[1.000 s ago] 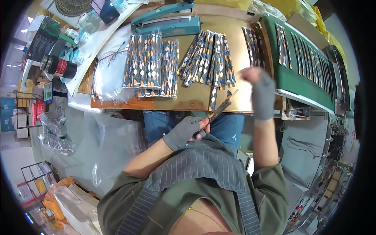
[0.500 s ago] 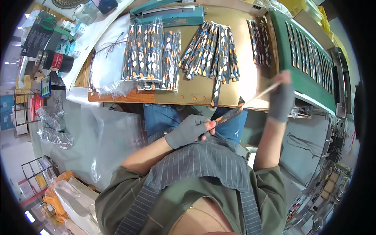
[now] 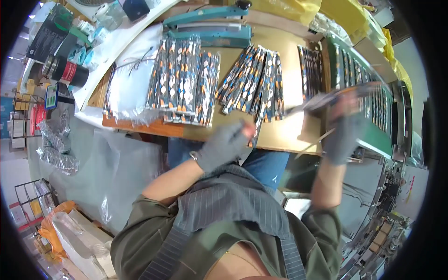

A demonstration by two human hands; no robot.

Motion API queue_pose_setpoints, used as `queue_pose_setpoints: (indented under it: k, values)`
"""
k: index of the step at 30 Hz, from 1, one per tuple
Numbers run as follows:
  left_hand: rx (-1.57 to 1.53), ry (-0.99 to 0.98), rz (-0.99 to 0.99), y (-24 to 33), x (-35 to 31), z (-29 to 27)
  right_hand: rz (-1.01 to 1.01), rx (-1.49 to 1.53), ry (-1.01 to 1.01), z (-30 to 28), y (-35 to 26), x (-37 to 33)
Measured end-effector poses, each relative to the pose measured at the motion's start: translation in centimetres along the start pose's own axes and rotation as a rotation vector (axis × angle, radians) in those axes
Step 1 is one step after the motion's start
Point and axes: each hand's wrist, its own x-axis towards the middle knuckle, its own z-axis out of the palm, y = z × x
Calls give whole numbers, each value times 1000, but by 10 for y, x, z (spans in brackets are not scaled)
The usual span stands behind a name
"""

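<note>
My left hand (image 3: pixel 223 147), in a grey glove, is at the wooden table's (image 3: pixel 280 135) front edge. Its fingertips pinch the lower end of a long patterned packet (image 3: pixel 258 122) that hangs over that edge. My right hand (image 3: pixel 344 135), also gloved and blurred by motion, is raised beside the green conveyor (image 3: pixel 373 135) on the right. It grips a long patterned packet (image 3: pixel 322 99) held almost level above the table. A thin pale strip (image 3: pixel 319 138) sticks out below this hand.
Piles of patterned packets lie on the table: a left pile (image 3: pixel 184 79), a fanned middle pile (image 3: pixel 254 77) and a right pile (image 3: pixel 310 65). A teal heat sealer (image 3: pixel 210 29) stands behind them. Clear bags (image 3: pixel 130 86) and a black can (image 3: pixel 65 72) are at the left.
My left hand has risen from my lap to the table's front edge. My right hand swung down to the right, then lifted a packet beside the conveyor.
</note>
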Motion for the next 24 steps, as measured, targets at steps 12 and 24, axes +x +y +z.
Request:
queue_pose_setpoints:
  k: [12, 24]
  values:
    - [801, 219, -247, -60, 164, -31, 631, 509, -392, 105, 92, 122]
    - [79, 431, -80, -72, 125, -15, 1005, 376, -509, 41, 73, -100]
